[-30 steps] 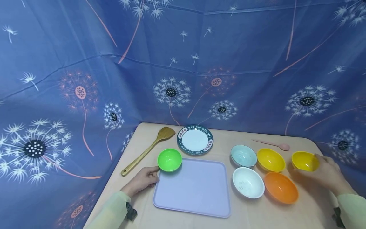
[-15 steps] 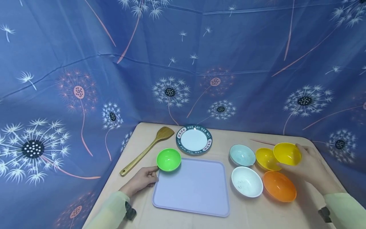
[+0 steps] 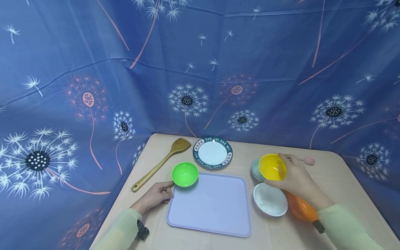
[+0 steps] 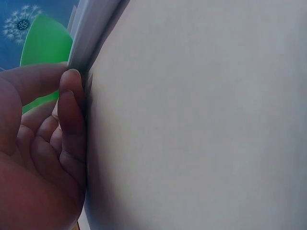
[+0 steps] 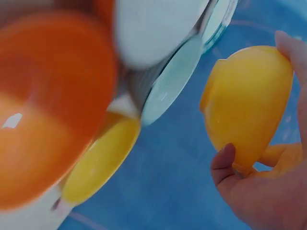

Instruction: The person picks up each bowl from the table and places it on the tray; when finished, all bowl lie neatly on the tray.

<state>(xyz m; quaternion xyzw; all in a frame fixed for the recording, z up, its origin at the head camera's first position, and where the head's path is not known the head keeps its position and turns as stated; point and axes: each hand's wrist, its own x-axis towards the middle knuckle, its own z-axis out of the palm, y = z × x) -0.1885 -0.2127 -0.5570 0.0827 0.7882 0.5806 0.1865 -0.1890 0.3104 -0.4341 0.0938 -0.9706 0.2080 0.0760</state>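
Furthest left I have a wooden spatula (image 3: 160, 164), lying just beyond the left hand (image 3: 155, 197), its handle end nearest that hand and its blade pointing away. I see the left hand pinching the edge of a purple tray (image 3: 212, 208) near its far left corner, the other fingers curled beneath. Over that corner, just past the fingertips, sits a green bowl (image 3: 185, 174); I can't tell whether they touch it. The tray lies flat on the table (image 3: 350, 187), to the right of the left hand. Beyond the tray, between the two hands, I have a round plate (image 3: 213, 152) with a dark, lettered rim.

Further right, a white bowl (image 3: 270, 199) stands nearer to me than the right hand (image 3: 297, 177). A light blue bowl (image 3: 256, 170) shows just left of that hand, partly hidden by the yellow bowl (image 3: 273, 167). The right hand grips this yellow bowl in the air, thumb and fingers on opposite sides. Below the right hand and forearm I see part of an orange bowl (image 3: 300, 207). My head view loses the other yellow bowl (image 5: 103, 163) behind the right hand, but the right wrist view shows it. Just beyond the right hand, the end of a pink spoon (image 3: 308, 160) peeks out.
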